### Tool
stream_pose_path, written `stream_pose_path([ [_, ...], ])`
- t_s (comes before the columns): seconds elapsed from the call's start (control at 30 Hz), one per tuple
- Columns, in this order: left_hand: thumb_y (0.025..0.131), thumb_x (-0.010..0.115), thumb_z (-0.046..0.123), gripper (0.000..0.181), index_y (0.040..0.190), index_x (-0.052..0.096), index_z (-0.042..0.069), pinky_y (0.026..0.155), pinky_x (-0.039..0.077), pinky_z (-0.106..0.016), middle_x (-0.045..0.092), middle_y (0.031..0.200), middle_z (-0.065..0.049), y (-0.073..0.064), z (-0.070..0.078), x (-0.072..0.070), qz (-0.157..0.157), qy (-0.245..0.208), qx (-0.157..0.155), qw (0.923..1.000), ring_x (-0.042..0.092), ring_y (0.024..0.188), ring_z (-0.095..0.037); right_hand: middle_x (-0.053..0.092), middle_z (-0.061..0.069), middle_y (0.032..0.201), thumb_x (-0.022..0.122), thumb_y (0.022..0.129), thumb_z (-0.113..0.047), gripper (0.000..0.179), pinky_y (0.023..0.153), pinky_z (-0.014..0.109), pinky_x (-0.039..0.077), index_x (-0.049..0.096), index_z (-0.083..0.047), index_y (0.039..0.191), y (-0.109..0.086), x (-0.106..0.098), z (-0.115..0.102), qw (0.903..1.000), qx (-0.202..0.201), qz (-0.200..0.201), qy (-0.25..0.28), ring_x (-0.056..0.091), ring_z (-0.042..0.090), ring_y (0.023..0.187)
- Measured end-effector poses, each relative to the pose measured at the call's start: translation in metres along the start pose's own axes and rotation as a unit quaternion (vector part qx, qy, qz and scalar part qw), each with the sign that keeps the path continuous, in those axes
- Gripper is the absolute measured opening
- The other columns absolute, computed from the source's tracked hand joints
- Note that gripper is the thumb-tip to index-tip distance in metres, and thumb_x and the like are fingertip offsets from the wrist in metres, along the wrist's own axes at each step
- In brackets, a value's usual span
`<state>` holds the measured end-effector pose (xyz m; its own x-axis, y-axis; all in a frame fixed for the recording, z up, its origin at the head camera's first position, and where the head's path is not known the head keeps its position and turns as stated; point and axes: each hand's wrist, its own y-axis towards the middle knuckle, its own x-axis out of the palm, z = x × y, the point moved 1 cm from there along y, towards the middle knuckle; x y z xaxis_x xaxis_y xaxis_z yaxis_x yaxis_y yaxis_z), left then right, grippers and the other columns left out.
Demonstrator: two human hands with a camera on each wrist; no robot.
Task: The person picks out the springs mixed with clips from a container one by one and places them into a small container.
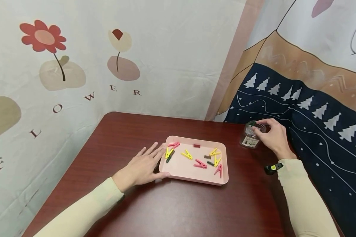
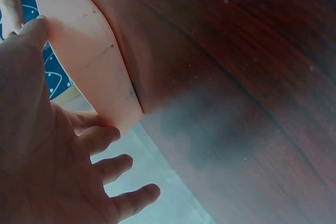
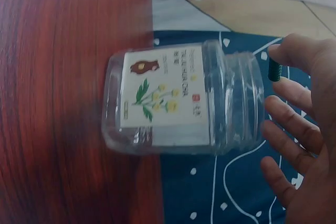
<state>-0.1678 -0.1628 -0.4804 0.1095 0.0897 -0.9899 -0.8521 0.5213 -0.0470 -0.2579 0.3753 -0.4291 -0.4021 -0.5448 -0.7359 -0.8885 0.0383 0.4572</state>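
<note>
The pink tray holds yellow clips, pink clips and small coils, with the left hand, fingers spread, touching its left side, and the right hand at the mouth of a clear jar to its right

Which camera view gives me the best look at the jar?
The right wrist view: the jar is large there, with its printed label in plain sight. The head view shows it small, partly covered by the right hand. In the left wrist view, I cannot make it out.
</note>
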Motion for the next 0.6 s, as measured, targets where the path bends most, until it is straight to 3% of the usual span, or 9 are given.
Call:
stream_pose_path([
  [0.1,0.106,0.058,0.087,0.115,0.187,0.026,0.013,0.142,0.034,-0.07,0.033,0.194,-0.007,0.0,0.0,0.0,-0.001,-0.002,-0.001,1.0,0.027,0.183,-0.038,0.077,0.025,0.139,0.085,0.106,-0.03,0.037,0.093,0.021,0.044,0.084,-0.003,0.131,-0.001,-0.002,0.004,0.9999,0.011,-0.003,-0.002,0.071,0.044,0.123],
  [0.43,0.106,0.059,0.086,0.115,0.187,0.025,0.013,0.142,0.035,-0.071,0.033,0.194,-0.007,-0.001,0.0,-0.002,-0.002,-0.004,-0.002,1.0,0.028,0.182,-0.039,0.074,0.027,0.144,0.079,0.11,-0.036,0.043,0.096,0.045,0.05,0.079,-0.003,0.138,-0.003,-0.005,0.012,0.9978,0.054,-0.037,-0.012,0.065,0.042,0.119],
  [0.6,0.106,0.059,0.086,0.115,0.187,0.026,0.012,0.141,0.035,-0.071,0.034,0.193,-0.007,0.0,0.0,-0.002,-0.001,-0.004,-0.001,1.0,0.028,0.182,-0.039,0.074,0.027,0.145,0.078,0.111,-0.038,0.044,0.096,0.044,0.05,0.079,-0.004,0.138,-0.003,-0.005,0.013,0.9972,0.06,-0.043,-0.011,0.065,0.041,0.119],
])
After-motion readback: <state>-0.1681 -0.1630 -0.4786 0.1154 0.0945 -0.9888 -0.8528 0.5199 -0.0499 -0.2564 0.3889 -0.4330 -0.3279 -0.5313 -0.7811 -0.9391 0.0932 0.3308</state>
